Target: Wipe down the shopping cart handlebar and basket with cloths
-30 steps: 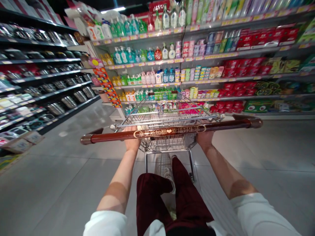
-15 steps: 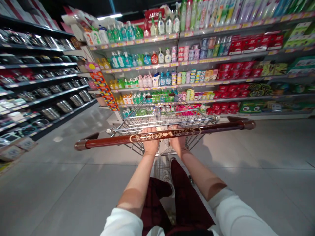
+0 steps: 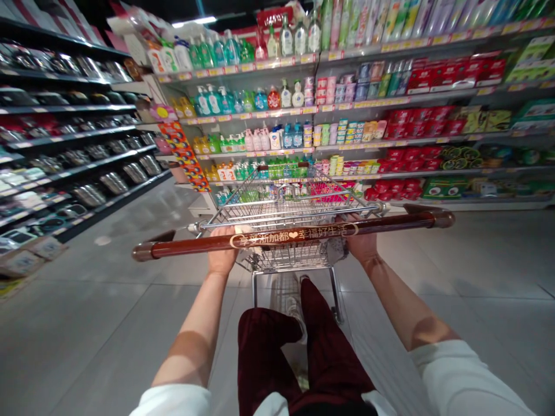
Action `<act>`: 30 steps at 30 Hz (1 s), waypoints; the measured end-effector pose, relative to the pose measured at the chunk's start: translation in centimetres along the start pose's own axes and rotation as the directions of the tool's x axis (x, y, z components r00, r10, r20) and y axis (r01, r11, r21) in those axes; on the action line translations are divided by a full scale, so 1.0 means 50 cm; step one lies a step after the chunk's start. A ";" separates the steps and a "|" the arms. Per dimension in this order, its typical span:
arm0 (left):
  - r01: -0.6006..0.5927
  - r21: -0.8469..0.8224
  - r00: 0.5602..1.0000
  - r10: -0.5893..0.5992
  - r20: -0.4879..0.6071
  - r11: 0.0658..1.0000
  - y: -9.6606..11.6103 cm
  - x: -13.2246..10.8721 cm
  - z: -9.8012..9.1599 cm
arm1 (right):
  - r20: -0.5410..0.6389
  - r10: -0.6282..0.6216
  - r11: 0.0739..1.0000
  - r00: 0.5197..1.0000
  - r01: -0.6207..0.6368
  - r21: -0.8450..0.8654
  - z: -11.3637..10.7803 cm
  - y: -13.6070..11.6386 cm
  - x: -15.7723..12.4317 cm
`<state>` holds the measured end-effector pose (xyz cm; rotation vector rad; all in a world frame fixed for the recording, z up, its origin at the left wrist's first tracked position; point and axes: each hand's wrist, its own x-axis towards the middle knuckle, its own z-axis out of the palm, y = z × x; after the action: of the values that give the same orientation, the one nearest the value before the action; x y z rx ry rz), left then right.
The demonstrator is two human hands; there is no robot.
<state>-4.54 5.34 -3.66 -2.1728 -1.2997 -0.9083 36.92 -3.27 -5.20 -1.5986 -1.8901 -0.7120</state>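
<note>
A wire shopping cart (image 3: pixel 286 199) stands in front of me in a shop aisle, with a dark red handle bar (image 3: pixel 390 223) printed with gold characters. My left hand (image 3: pixel 221 254) is wrapped round the bar left of the print. My right hand (image 3: pixel 362 245) grips the bar at the right end of the print. Both arms are stretched forward in rolled white sleeves. My legs in dark red trousers (image 3: pixel 303 346) show below the cart. The basket looks empty.
Ahead, shelves (image 3: pixel 329 104) hold soap bottles, small jars and red boxes. A dark rack (image 3: pixel 73 144) of metal pots and pans lines the left side. Cardboard boxes (image 3: pixel 30 254) sit on the floor at the left. Grey tiled floor (image 3: pixel 477 260) lies to both sides.
Half a second ago my hands were close together at the middle of the bar; now they are spread apart as before. The cart sits a little nearer the shelves.
</note>
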 end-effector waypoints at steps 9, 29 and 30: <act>0.302 0.015 0.953 -0.301 -0.038 0.953 0.089 0.017 0.007 | -0.268 0.204 0.979 0.942 -0.192 0.073 0.054 -0.096 0.009; 0.128 0.038 0.991 -0.129 0.029 0.991 0.173 0.032 0.016 | -0.139 0.063 0.998 0.988 -0.065 -0.011 0.059 -0.117 0.019; 0.138 0.049 0.990 -0.139 0.020 0.989 0.156 0.028 0.013 | -0.147 0.074 0.997 0.986 -0.078 -0.022 0.054 -0.092 0.012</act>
<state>3.05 3.07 -3.41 -2.0836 -1.4838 -0.8975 32.07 -1.63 -6.87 -1.5811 -1.7125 -0.8029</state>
